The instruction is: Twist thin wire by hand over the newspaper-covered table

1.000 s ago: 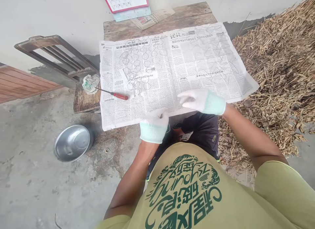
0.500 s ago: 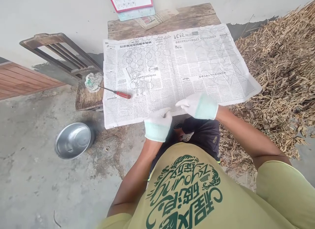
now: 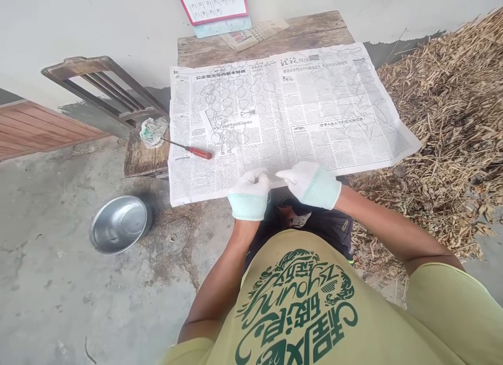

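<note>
My left hand, in a white glove with a pale green cuff, is closed at the near edge of the spread newspaper. Just to its right, my right hand wears a matching glove, its fingers pinched and pointing left. A thin wire runs faintly between the fingertips; most of it is hidden or too fine to see. Looped thin wires lie on the paper's left half, and more tangled wires on the right half. A screwdriver with a red handle rests at the left edge.
Beneath the newspaper is a wooden table. On the left stands a wooden chair bearing a crumpled plastic bag. A metal basin sits on the concrete floor. Dry stalks are heaped at right; a calendar hangs behind.
My right hand has shifted slightly left and down, closer to my left hand, which has risen a little. The wire between them now shows. The whole view has moved slightly.
</note>
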Demonstrator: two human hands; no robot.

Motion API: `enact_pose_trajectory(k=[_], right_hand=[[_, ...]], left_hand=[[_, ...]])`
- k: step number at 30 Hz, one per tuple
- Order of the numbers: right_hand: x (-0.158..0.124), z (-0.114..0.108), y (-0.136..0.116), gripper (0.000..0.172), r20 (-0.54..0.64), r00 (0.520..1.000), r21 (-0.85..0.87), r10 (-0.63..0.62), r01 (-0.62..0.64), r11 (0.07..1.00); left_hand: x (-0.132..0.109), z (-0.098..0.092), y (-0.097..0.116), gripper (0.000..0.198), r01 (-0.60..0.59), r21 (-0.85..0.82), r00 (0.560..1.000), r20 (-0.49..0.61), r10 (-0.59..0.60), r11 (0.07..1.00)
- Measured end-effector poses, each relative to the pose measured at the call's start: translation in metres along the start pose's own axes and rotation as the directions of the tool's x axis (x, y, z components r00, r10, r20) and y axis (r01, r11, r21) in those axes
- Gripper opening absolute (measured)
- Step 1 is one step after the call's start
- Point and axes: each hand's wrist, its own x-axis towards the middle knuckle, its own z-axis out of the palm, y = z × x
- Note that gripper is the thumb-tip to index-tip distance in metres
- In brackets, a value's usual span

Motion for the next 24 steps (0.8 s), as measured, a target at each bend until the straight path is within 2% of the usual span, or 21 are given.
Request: enact_pose_trajectory(k=[3, 7, 10, 13, 15, 19, 22, 24], right_hand=[[-0.002, -0.005, 0.004, 0.041, -0.026, 0.998, 0.134, 0.058, -0.054, 0.989], [-0.013, -0.018, 0.020, 0.044, -0.056, 0.991, 0.359, 0.121, -0.094, 0.928], [-0.021, -0.021, 0.028, 0.043, -0.093, 0.986, 0.428, 0.137, -0.085, 0.900], [-0.021, -0.018, 0.024, 0.040, -0.076, 0.983, 0.449, 0.164, -0.113, 0.886], [-0.016, -0.014, 0.019, 0.038, -0.047, 0.985, 0.420, 0.164, -0.129, 0.898], [-0.004, -0.003, 0.010, 0.034, -0.016, 0.987, 0.232, 0.159, -0.151, 0.961], [-0.001, 0.003, 0.008, 0.036, 0.001, 0.993, 0.098, 0.117, -0.116, 0.988], [0.000, 0.004, 0.006, 0.036, 0.054, 0.996, 0.017, 0.073, -0.074, 0.997]], left_hand=[[0.000, -0.003, 0.002, 0.029, 0.032, -0.048, 0.998, -0.054, -0.035, 0.998], [0.002, -0.005, -0.003, 0.027, 0.033, -0.036, 0.993, -0.109, -0.037, 0.999], [0.003, -0.003, -0.008, 0.029, 0.017, -0.011, 0.993, -0.113, -0.019, 1.000], [0.003, 0.002, -0.011, 0.032, -0.006, 0.016, 0.995, -0.102, 0.008, 1.000], [0.003, 0.005, -0.011, 0.030, -0.017, 0.027, 0.996, -0.084, 0.019, 0.999], [0.002, 0.008, -0.011, 0.026, -0.042, 0.058, 0.998, -0.037, 0.044, 0.997], [0.000, 0.007, -0.009, 0.027, -0.052, 0.060, 0.999, 0.013, 0.052, 0.997], [-0.001, 0.005, -0.006, 0.028, -0.066, 0.080, 0.998, 0.023, 0.064, 0.995]])
